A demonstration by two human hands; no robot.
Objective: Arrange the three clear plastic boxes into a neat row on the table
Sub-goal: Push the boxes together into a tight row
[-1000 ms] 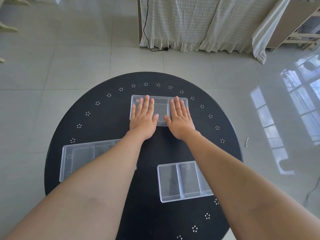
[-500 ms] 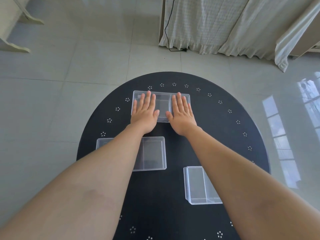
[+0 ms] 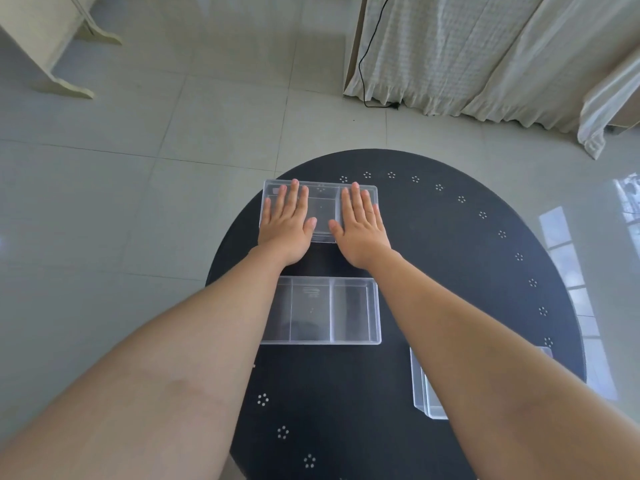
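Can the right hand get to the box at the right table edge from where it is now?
Probably yes. The right hand lies flat on the far box, holding nothing, and the right-edge box sits just under that forearm. Nothing on the black table blocks pulling back to it.

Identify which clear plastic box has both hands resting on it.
The far clear plastic box; left hand and right hand lie flat on it, the other two untouched.

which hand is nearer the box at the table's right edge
Right. The right hand lies flat on the far box, diagonally beyond the right-edge box; the left hand lies farther left.
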